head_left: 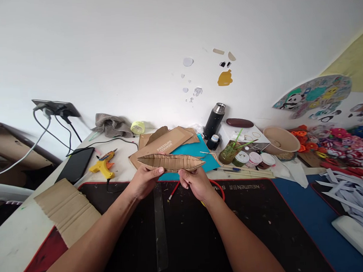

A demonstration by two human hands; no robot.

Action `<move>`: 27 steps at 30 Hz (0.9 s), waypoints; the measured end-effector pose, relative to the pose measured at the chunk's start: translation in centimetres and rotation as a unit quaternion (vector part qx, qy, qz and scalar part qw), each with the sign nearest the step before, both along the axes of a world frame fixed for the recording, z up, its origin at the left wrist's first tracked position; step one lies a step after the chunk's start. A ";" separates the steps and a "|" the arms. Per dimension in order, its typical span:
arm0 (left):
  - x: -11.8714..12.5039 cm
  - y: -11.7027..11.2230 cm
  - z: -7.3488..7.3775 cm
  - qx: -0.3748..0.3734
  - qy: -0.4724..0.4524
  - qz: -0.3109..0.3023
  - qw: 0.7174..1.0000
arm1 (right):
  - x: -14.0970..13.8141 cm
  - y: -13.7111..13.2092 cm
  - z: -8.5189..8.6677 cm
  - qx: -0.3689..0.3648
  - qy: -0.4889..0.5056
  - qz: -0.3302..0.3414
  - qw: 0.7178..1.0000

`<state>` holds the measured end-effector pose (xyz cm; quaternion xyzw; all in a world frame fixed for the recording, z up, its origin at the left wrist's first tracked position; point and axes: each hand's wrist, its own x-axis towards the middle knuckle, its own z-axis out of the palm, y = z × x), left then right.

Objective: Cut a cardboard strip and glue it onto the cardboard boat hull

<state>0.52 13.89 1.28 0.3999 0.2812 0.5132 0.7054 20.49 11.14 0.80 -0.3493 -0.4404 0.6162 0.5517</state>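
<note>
A boat-shaped cardboard piece (173, 163), pointed at both ends with a hollow middle, is held up above the back edge of the black mat. My left hand (145, 180) grips its near side left of the middle, thumb on the rim. My right hand (196, 184) pinches the same near side right of the middle, its fingers curled underneath. Beneath and between the hands, a clear ruler (161, 232) lies lengthwise on the mat. A red pencil (173, 192) is close by, partly hidden.
A yellow glue gun (102, 164), a phone-like black slab (75, 164) and a loose cardboard sheet (68, 211) lie to the left. Behind are cardboard pieces (158, 146), a black flask (214, 121) and paint jars (241, 159). Paper strips (347, 189) heap at the right.
</note>
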 end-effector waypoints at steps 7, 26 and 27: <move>-0.2 0.4 -0.3 0.000 0.014 -0.003 1.000 | 0.5 0.0 0.5 -0.022 -0.001 0.029 0.999; 1.2 -1.0 0.2 -0.044 -0.045 -0.016 0.998 | 0.2 -0.3 0.6 -0.041 0.015 -0.003 0.999; 1.3 -1.0 0.2 -0.045 -0.043 -0.012 0.998 | 0.1 -0.3 0.5 -0.039 0.015 -0.004 0.999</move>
